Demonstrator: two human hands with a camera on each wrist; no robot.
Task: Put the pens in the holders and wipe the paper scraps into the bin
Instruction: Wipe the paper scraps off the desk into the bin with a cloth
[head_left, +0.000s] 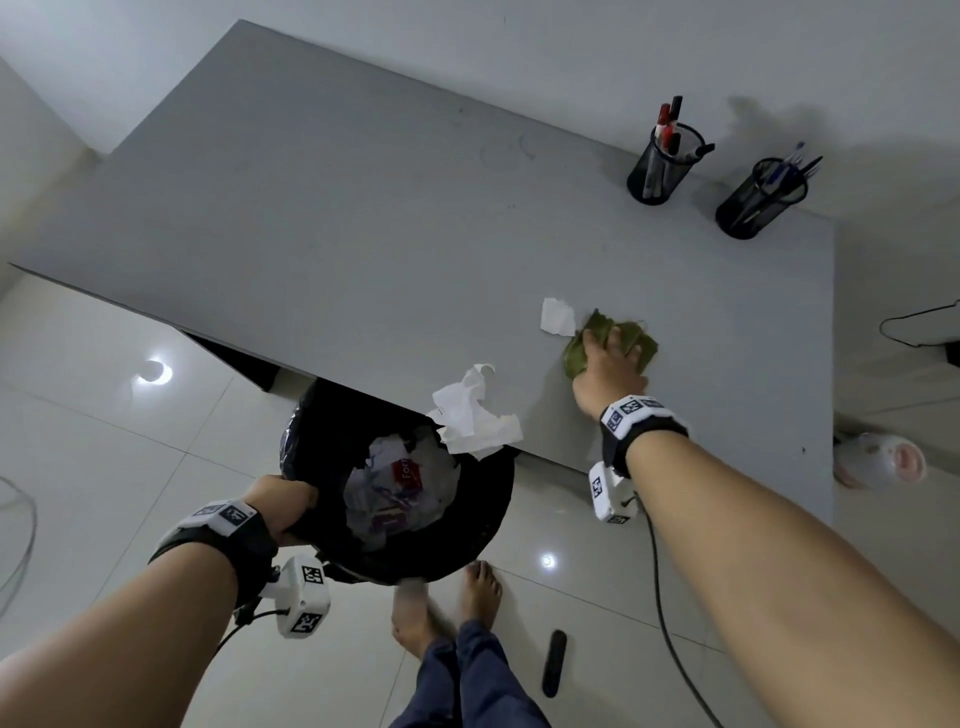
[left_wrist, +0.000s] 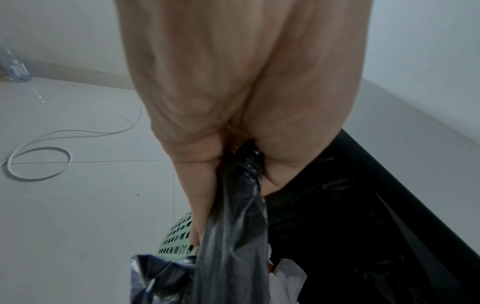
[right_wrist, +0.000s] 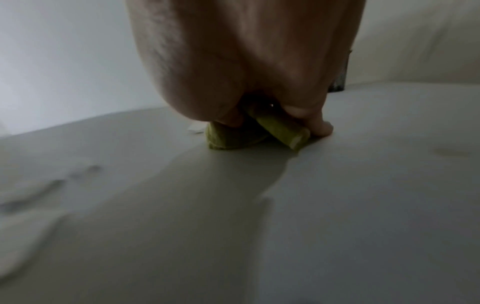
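Observation:
My left hand (head_left: 289, 500) grips the rim of the black-lined bin (head_left: 467, 540), held just below the table's front edge; the left wrist view shows its fingers (left_wrist: 205, 205) curled round the black liner (left_wrist: 233, 257). The bin holds crumpled paper. My right hand (head_left: 609, 347) presses and grips a green cloth (head_left: 641, 340) on the grey table (head_left: 337, 234). A small white paper scrap (head_left: 557, 316) lies just left of the cloth. A larger crumpled scrap (head_left: 474, 415) hangs over the table edge above the bin. Two black mesh holders (head_left: 661, 169) (head_left: 759, 201) with pens stand at the back right.
My bare feet (head_left: 452, 603) stand beside the bin. A black oblong object (head_left: 554, 662) and a dark cable (head_left: 670, 639) lie on the tiled floor. A white cable (left_wrist: 39, 162) loops on the floor to the left. A pale plastic item (head_left: 883, 460) sits beyond the table's right edge.

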